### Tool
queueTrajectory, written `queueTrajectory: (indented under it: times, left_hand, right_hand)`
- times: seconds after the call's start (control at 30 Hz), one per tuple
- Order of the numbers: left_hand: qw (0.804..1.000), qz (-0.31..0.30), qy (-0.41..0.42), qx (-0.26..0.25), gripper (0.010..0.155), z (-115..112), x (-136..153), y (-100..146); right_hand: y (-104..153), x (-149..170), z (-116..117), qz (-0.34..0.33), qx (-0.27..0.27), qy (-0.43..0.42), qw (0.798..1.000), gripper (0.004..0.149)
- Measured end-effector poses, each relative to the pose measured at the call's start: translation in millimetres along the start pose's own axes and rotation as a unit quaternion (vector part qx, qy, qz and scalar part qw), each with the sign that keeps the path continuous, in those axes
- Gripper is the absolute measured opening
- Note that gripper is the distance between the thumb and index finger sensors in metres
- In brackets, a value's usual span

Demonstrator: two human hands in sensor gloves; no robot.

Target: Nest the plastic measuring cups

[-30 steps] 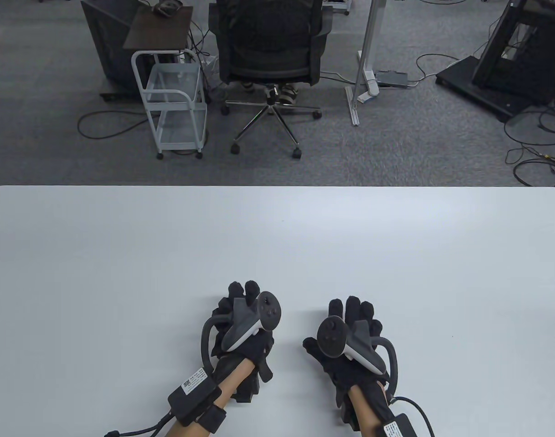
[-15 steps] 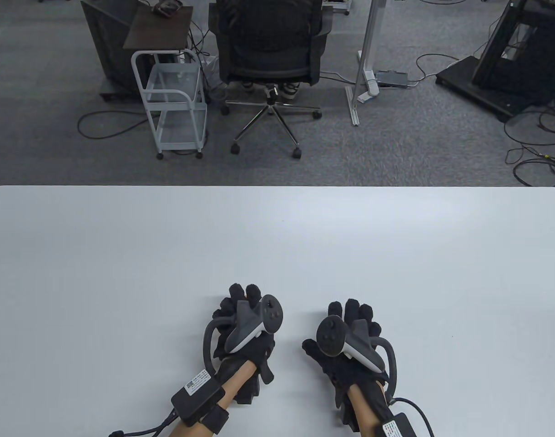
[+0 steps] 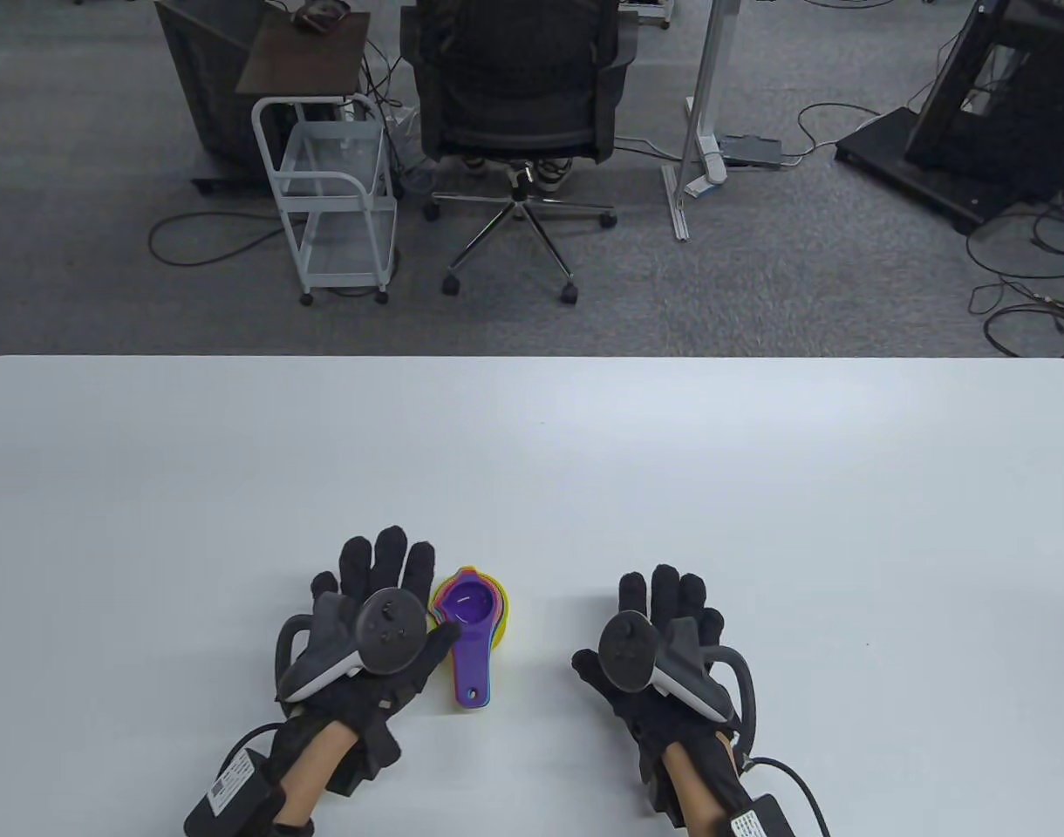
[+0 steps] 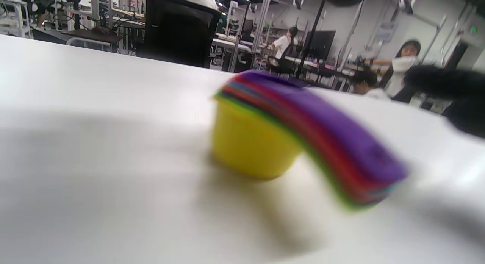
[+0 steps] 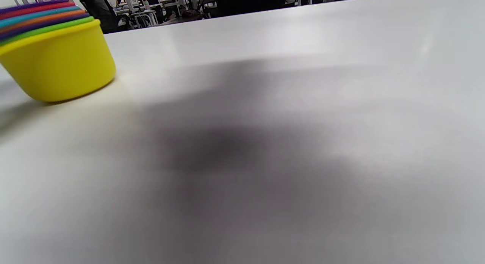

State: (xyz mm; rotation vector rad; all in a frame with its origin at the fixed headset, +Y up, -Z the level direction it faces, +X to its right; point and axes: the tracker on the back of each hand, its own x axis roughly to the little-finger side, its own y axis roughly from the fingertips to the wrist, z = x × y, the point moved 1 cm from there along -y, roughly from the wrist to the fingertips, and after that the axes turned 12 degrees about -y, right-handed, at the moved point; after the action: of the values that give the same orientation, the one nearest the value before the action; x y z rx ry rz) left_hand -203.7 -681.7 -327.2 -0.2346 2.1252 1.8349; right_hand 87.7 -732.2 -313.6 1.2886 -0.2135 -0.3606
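— Where are the measuring cups (image 3: 474, 615)?

— Nested in one stack on the white worktop (image 3: 532, 453), near its front edge, between the two hands. The yellow cup (image 4: 250, 142) is the outermost and sits on the worktop; the purple cup (image 3: 469, 603) is the innermost, on top. The handles (image 3: 472, 671) lie stacked one over another and point toward the person.

— What is the left hand (image 3: 371, 623) doing?

— It lies just to the left of the stack, back upward, fingers spread out and extended. Its thumb (image 3: 442, 635) reaches toward the stack at the base of the handles; whether it actually touches them I cannot tell. It grips nothing.

— And the right hand (image 3: 658, 649)?

— Flat, back upward, fingers extended and loosely together, well to the right of the stack and apart from it. It holds nothing.

— Anything from the wrist views?

— The left wrist view shows the stack close and blurred, the handles arching down toward the camera. The right wrist view shows the yellow cup at its upper left corner, coloured rims layered above it.
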Motion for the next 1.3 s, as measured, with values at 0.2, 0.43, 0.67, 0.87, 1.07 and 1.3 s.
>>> queueTrajectory:
  times: [0.2,0.43,0.67,0.87,1.07,1.3]
  left_hand:
    - [0.999,0.037,-0.017,0.030,0.088,-31,35,2]
    - [0.997,0.057,0.013,0.043,0.088,-42,51,3]
    - [0.998,0.050,0.022,0.014,0.088,-31,45,10]
    - [0.999,0.043,0.011,0.015,0.088,-30,36,10]
    - [0.998,0.050,0.005,0.022,0.088,-32,36,9]
    - [0.998,0.051,0.000,0.028,0.088,-34,34,9]
  right_hand:
    - [-2,-4,3,-0.008,0.003,0.013,1.000,0.096]
    - [-3,-5,4,-0.008,0.002,0.018,1.000,0.096]
    - [-2,-5,3,-0.015,0.010,0.013,1.000,0.095]
    - [-5,-3,7,-0.012,-0.001,0.018,1.000,0.095]
    - [-5,-4,7,-0.012,-0.004,0.017,1.000,0.095]
    - [-1,-4,3,-0.015,0.006,0.009,1.000,0.096]
